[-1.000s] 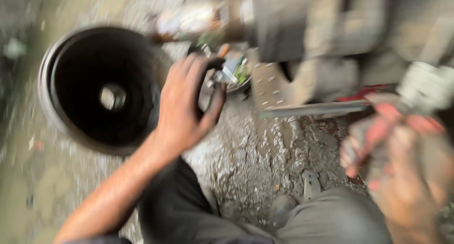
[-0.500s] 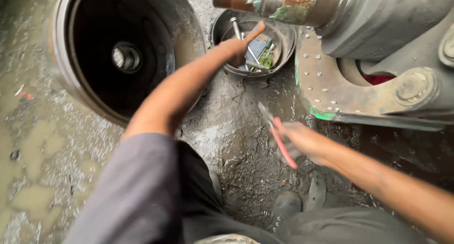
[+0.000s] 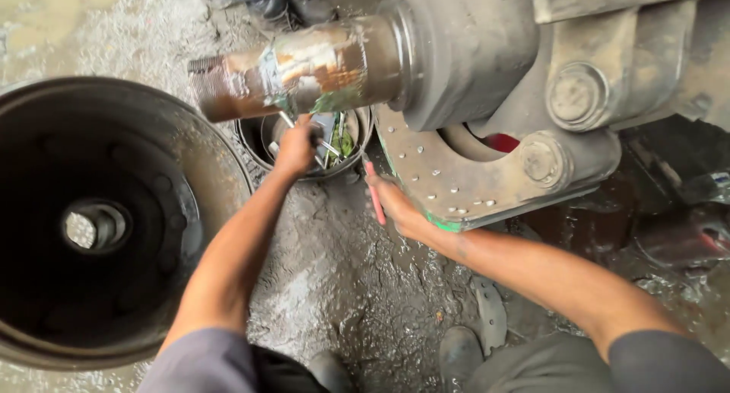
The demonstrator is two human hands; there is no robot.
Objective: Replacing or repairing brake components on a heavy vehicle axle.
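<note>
My left hand [image 3: 295,146] reaches into a small dark metal bowl [image 3: 255,143] on the wet ground, its fingers down among several metal parts and green scraps; whether it grips one I cannot tell. My right hand [image 3: 397,204] holds a slim red-handled tool [image 3: 373,196] just right of the bowl, next to a curved riveted brake shoe [image 3: 464,191]. A rusty greased axle spindle [image 3: 304,70] juts out above the bowl and hides part of it.
A large dark brake drum [image 3: 106,218] lies open side up at the left. The heavy axle housing [image 3: 532,58] fills the upper right. The ground is muddy and wet. My shoes [image 3: 460,355] show at the bottom; another person's boots [image 3: 293,1] stand at the top.
The view has tilted up and steadied. My left hand went from beside the drum into the bowl. My right hand, with the red tool, moved up toward the brake shoe.
</note>
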